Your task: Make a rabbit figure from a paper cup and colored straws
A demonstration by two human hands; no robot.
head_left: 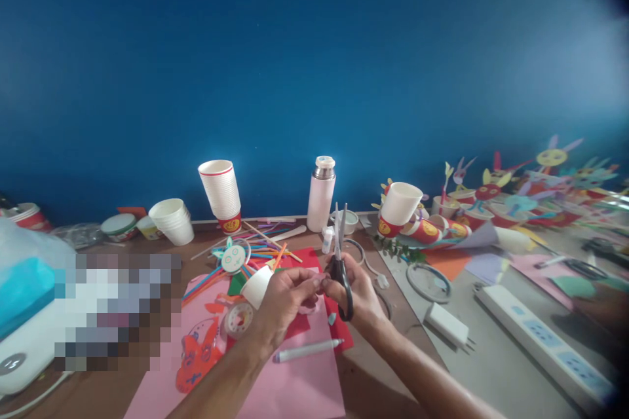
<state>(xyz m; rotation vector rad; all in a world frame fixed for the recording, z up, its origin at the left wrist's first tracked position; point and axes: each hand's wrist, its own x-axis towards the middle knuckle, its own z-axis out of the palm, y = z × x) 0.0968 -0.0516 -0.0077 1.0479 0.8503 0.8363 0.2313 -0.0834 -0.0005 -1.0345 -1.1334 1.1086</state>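
Observation:
My right hand (358,291) is closed around black-handled scissors (337,242), whose slightly parted blades point up. Close beside it, my left hand (289,294) pinches a small piece of pink paper (308,308), partly hidden by the fingers. The fingertips of both hands meet or nearly meet there. Below the hands, a capped marker (307,350) lies on a pink sheet (289,386) with red paper (348,334) under it. Left of my left hand are a tipped white paper cup (256,287), a tape roll (239,319) and an orange animal-face cutout (196,357).
A stack of paper cups (221,193), a thermos (321,200) and another cup (400,204) stand along the blue wall. Straws and a rabbit-face cutout (232,258) lie at centre-left. A power strip (540,340), white charger (447,326) and several cup figures occupy the right.

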